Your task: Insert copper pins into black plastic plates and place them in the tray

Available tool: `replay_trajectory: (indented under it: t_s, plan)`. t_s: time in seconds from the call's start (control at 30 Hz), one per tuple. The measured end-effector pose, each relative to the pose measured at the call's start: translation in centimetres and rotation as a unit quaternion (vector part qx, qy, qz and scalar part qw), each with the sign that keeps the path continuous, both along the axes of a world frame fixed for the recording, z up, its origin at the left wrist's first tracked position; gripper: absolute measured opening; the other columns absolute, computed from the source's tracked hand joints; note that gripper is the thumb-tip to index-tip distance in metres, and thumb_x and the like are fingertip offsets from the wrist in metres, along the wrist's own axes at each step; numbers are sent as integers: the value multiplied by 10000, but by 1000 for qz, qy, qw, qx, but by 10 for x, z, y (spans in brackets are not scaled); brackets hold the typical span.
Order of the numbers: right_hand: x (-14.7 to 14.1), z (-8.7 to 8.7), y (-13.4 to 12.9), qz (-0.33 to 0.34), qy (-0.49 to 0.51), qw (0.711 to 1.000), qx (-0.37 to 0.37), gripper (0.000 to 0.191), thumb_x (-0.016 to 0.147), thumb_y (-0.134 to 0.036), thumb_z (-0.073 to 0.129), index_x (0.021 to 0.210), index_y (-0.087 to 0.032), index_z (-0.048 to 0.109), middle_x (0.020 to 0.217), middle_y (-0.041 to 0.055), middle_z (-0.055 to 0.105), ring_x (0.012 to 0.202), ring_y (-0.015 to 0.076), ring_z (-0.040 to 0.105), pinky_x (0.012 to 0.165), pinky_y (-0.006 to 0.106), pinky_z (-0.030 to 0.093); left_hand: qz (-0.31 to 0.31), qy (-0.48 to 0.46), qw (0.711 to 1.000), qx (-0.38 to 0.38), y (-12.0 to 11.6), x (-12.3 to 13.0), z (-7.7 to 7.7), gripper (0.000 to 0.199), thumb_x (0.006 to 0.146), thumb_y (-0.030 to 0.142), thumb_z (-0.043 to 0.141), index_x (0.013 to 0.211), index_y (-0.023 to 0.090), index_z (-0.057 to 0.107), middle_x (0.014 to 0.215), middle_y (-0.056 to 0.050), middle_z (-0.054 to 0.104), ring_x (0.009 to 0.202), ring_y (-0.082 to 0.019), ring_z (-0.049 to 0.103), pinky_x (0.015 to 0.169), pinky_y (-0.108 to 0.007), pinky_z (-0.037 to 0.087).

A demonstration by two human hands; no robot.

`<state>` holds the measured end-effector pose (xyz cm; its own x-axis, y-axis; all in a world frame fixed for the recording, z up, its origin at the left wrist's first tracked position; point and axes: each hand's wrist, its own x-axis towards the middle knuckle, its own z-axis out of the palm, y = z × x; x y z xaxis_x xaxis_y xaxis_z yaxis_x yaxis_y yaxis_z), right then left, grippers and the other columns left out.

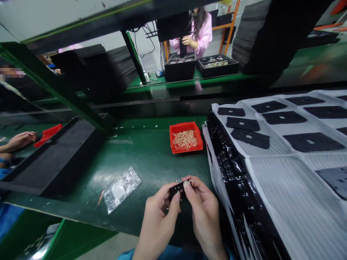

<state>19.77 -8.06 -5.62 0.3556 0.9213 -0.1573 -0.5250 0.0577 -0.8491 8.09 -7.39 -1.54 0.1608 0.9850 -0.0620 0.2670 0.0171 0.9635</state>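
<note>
Between my two hands is a small flat black plate with little holes [176, 189], held over the front of the green bench. My left hand [162, 207] pinches its left end, the thumb lying on top. On the other end, my right hand [202, 206] grips with thumb and fingers. Part of the plate is hidden behind the fingers. Beyond the hands stands a red tray [200, 143] with many thin tan strips [185, 139] in it. Left of my hands lies a clear plastic bag [121, 189] with a whitish patch.
At right, a tall stack with white sheeting [284, 180] bears several black plates [313, 141]. A long black foam tray [62, 151] and a green post [59, 86] stand left. A co-worker's hand [21, 141] shows far left; a person in pink [204, 32] works across the bench.
</note>
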Motion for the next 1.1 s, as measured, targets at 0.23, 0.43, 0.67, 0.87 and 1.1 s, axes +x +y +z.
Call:
replay_trajectory:
  t_s: [0.23,0.43,0.67,0.87,1.1]
  plan:
    - [0,5,1,-3,-14,1000,7,277,911,-468,797,878,-195,756,1025,59,717,935,175,731,832,242,625,4,24,1000,9,1,1,4,294,1020,367,635,1190,164,764,730,-14,684,624,-145,638,582,-201,552]
    - [0,5,0,-16,-39,999,5,275,911,-451,790,854,-187,739,1028,76,717,946,191,732,845,269,630,34,25,999,15,-2,7,8,275,1000,388,666,1148,194,793,696,-3,688,598,-144,638,575,-198,543]
    - [0,8,-1,-27,-69,997,3,264,919,-441,779,840,-195,728,1015,66,707,952,185,733,852,257,618,55,45,997,-5,-1,11,13,323,1007,456,647,1095,187,801,650,-1,700,548,-145,629,546,-203,514]
    - [-2,8,-3,-35,-105,994,6,236,932,-420,762,846,-203,725,1032,73,706,936,196,724,831,290,606,84,55,995,-4,-1,15,15,325,1038,460,602,1054,191,784,667,5,685,559,-149,604,560,-225,481]
    - [-1,5,-6,-30,-172,984,24,151,978,-348,706,897,-226,744,1083,80,741,1029,215,733,890,317,597,99,45,994,-14,-3,18,18,330,1048,478,567,1033,201,746,626,28,628,557,-153,575,561,-234,454]
